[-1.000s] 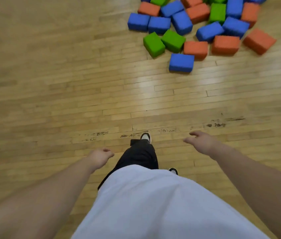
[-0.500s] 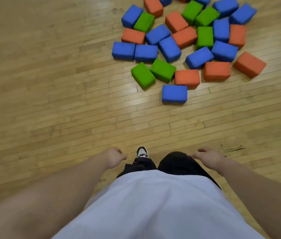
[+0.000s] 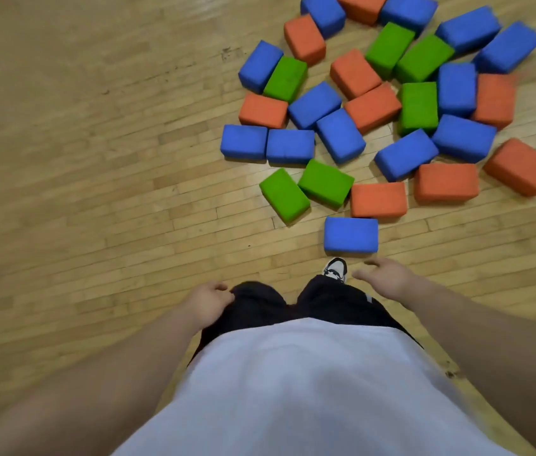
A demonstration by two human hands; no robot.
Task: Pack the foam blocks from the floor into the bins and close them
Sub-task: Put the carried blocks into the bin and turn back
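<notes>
Both hands hold nothing: the left hand (image 3: pixel 209 302) hangs with loosely curled fingers at the thigh and the right hand (image 3: pixel 383 278) is held out with relaxed, slightly spread fingers, so I judge it best to bend down and take a soft block by two opposite sides. The nearest rectangular blue foam block (image 3: pixel 350 234) lies flat on the wooden plank floor (image 3: pixel 95 192), just ahead of the right hand and the white shoe (image 3: pixel 335 269), touching neither. Behind it the heap of blue, green and orange foam blocks (image 3: pixel 372 108) spreads farther forward and rightward; no bin is in view.

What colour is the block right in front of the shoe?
Blue. The foam block nearest the shoe is blue, seen clearly in the head view.
</notes>
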